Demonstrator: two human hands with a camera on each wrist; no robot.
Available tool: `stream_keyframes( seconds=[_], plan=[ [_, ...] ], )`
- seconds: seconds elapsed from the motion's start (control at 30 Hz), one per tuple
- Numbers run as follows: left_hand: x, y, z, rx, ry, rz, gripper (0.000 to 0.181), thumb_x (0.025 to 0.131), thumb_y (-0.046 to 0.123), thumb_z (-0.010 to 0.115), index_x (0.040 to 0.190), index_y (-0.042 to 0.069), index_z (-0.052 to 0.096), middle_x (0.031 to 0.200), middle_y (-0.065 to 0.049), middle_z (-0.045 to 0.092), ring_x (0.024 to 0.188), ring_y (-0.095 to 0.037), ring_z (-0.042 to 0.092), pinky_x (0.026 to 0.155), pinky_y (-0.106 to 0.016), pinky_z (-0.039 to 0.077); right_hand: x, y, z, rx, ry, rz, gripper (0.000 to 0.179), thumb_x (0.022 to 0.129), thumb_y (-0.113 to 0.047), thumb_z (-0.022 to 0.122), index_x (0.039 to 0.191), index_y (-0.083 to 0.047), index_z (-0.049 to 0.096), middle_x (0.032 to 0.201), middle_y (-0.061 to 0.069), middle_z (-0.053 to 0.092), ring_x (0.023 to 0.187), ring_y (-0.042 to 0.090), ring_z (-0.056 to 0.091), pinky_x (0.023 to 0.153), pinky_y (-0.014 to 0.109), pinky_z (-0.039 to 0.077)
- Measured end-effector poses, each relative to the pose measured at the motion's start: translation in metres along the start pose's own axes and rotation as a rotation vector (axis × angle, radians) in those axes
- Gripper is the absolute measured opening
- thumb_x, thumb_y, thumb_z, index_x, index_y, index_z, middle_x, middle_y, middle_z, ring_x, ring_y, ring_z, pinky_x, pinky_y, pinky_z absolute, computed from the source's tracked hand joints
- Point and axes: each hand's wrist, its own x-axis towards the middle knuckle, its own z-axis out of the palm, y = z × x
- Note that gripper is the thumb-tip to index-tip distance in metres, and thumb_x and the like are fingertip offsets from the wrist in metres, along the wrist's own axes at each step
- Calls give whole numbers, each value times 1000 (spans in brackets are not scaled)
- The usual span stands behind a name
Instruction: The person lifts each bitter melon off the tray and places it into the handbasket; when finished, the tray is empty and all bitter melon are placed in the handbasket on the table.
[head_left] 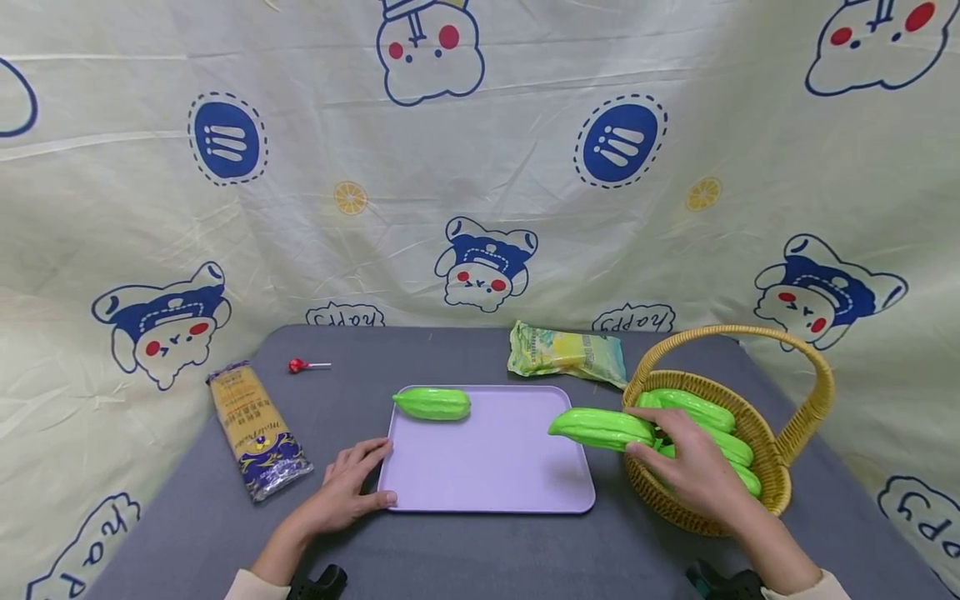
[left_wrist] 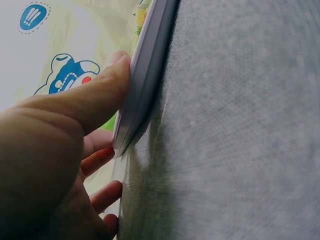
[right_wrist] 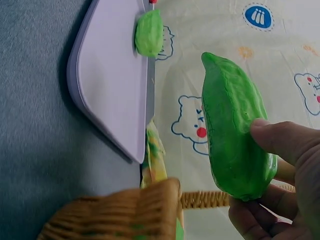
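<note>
My right hand (head_left: 693,462) holds a green ridged gourd (head_left: 600,427) by its blunt end, thumb on one side and fingers on the other. The gourd's pointed tip faces left over the right edge of a pale purple tray (head_left: 487,467). At the tray's left edge is my left hand (head_left: 348,487), with thumb and fingertips spread along the rim, the thumb (left_wrist: 112,82) against it in the left wrist view. A similar gourd (head_left: 433,404) lies in the tray's far left corner. Several more gourds (head_left: 693,406) fill a wicker basket (head_left: 780,492) under my right hand.
A tall arched handle (head_left: 813,367) rises over the basket. Behind the tray lies a green and yellow packet (head_left: 567,352). On the left are a gold and blue packet (head_left: 258,429) and a red lollipop (head_left: 298,366). A printed cloth hangs behind the grey table (head_left: 450,550).
</note>
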Motion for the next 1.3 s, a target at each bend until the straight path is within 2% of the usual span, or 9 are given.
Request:
stream_keyframes(
  seconds=[0.07,0.27,0.4,0.57,0.73,0.9,1.3],
  plan=[
    [0,0,1,-2,0,-1,74,82,42,69,142,9,42,148,-9,36,128,-35,30,94,-54,23,-2,4,-3,-14,19,-9,44,82,-24,73,121,-7,62,108,10,63,90,18,54,69,33,45],
    [1,0,1,0,0,0,75,81,43,69,143,9,41,148,-9,36,128,-35,31,95,-57,23,-8,14,-15,-39,47,-2,45,81,-24,74,120,-6,61,112,14,63,95,23,57,73,36,46],
    [1,1,0,-5,0,1,74,82,42,69,143,9,41,148,-9,36,128,-35,31,96,-57,22,-12,22,-23,-64,83,-8,44,80,-23,75,119,-8,62,112,13,64,94,22,56,73,30,45],
    [1,2,0,-9,-1,0,74,82,42,69,142,9,42,148,-9,35,127,-35,31,96,-58,22,-16,31,-33,-72,90,12,43,81,-23,74,119,-8,61,111,12,63,95,26,56,74,26,43],
    [1,2,-1,-10,-3,-2,74,82,42,69,143,9,41,148,-9,35,127,-34,31,94,-56,22,-17,39,-40,-83,61,60,43,85,-25,70,120,-5,60,112,16,61,94,30,57,73,40,46],
    [1,1,0,-4,-5,-2,74,82,42,69,143,9,41,148,-9,35,127,-34,31,93,-54,23,-17,46,-45,-84,40,97,46,87,-27,68,122,0,57,116,24,58,96,40,58,75,55,45],
    [0,0,0,-18,-9,-6,74,82,41,69,143,9,41,148,-10,35,128,-35,30,94,-56,23,-13,64,-52,-171,-2,191,49,89,-31,65,123,3,56,114,34,55,100,48,50,78,62,38]
  ],
)
